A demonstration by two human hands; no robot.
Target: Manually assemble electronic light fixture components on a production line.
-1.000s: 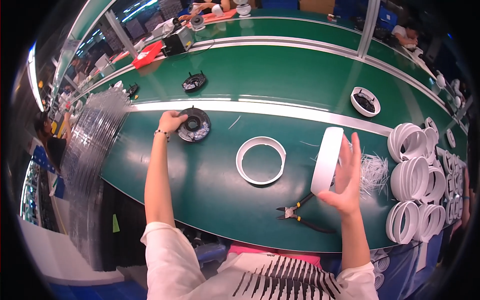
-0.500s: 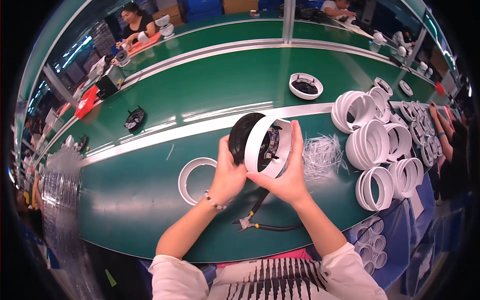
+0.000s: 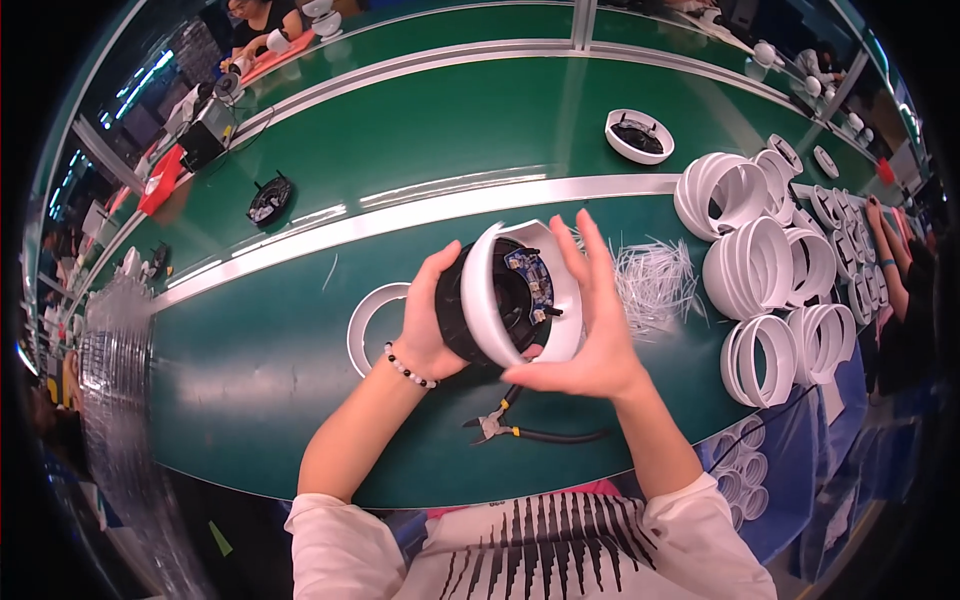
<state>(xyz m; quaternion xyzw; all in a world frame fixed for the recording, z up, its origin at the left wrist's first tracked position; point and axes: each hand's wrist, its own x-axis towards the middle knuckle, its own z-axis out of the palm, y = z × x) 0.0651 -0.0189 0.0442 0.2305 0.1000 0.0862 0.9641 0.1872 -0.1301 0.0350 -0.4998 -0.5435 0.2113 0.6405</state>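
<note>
Since a second ago both hands have met: left hand [image 3: 425, 330] grips the black fan unit [image 3: 455, 310], right hand [image 3: 590, 340], fingers spread, presses the white ring housing [image 3: 485, 300] over it above the table [image 3: 250, 400].

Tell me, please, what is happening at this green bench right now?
A person holds a round black fan unit in the left hand and a white ring housing around it with the right hand, above the green table. Side cutters lie just below the hands, another white ring lies to the left, and stacked white rings stand to the right.
</note>
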